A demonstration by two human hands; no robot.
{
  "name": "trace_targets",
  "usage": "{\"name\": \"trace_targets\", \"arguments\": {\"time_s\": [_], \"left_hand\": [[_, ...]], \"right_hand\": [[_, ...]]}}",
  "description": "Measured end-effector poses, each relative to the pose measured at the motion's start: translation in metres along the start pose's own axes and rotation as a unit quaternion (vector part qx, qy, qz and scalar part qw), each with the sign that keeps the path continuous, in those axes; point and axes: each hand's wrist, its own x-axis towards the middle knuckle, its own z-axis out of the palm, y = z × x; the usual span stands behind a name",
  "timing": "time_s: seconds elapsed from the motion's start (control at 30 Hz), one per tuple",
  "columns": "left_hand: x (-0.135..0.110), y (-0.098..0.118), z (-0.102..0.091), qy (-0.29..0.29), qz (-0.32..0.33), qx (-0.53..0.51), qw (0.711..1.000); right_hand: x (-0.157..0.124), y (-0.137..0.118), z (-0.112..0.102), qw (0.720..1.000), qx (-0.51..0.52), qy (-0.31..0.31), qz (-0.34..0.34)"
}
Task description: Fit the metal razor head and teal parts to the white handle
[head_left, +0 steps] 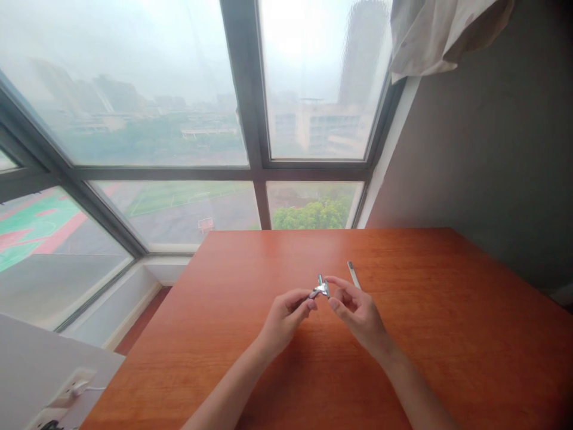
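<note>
A shiny silver razor (320, 289) is held above the wooden table, between my two hands. My left hand (286, 313) is closed around its handle, thumb and fingers pinching it; most of the handle is hidden in the grip. At the razor's head, my right hand (358, 313) holds the ends between thumb and index finger, the other fingers curled in. I cannot tell whether the head's parts are joined or separate. Just beyond my right hand lies a slim white stick with a dark end (353, 275), like a toothbrush, its near end hidden behind the fingers.
The reddish-brown table (430, 334) reaches to the large windows (257, 173). A grey wall (483, 155) rises on the right, with a pale curtain (441, 36) hanging above. Low on the left, a plug with a white cable (80, 389) sits in a wall socket.
</note>
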Motion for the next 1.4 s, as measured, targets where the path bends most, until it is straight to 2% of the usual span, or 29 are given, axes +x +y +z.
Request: {"name": "trace_targets", "arguments": {"time_s": [0.13,0.3,0.43,0.63,0.8,1.13,1.3,1.4], "left_hand": [[0.001,0.004,-0.003,0.016,-0.004,-0.021,1.0],[0.002,-0.002,-0.005,-0.004,-0.049,-0.079,0.996],[0.004,-0.007,-0.003,0.021,-0.068,-0.124,0.99],[0.002,-0.002,-0.001,0.042,-0.071,-0.16,0.984],[0.0,0.002,0.002,0.038,-0.067,-0.192,0.978],[-0.001,0.0,0.01,0.022,-0.074,-0.241,0.967],[-0.001,-0.002,0.014,0.021,-0.079,-0.211,0.974],[0.001,-0.008,0.012,0.045,-0.09,-0.16,0.982]], "right_hand": [[0.001,0.007,0.003,1.0,0.017,-0.02,0.006],[0.004,0.011,0.006,1.0,-0.001,-0.004,0.024],[0.006,0.011,0.006,0.999,-0.023,0.013,0.025],[0.005,0.007,0.015,0.995,-0.093,0.043,-0.001],[0.002,-0.002,0.025,0.984,-0.171,0.013,-0.046],[0.001,0.0,0.032,0.972,-0.222,0.025,-0.078],[0.003,0.001,0.025,0.961,-0.263,0.023,-0.078],[0.007,0.003,0.006,0.944,-0.318,0.066,-0.05]]}}
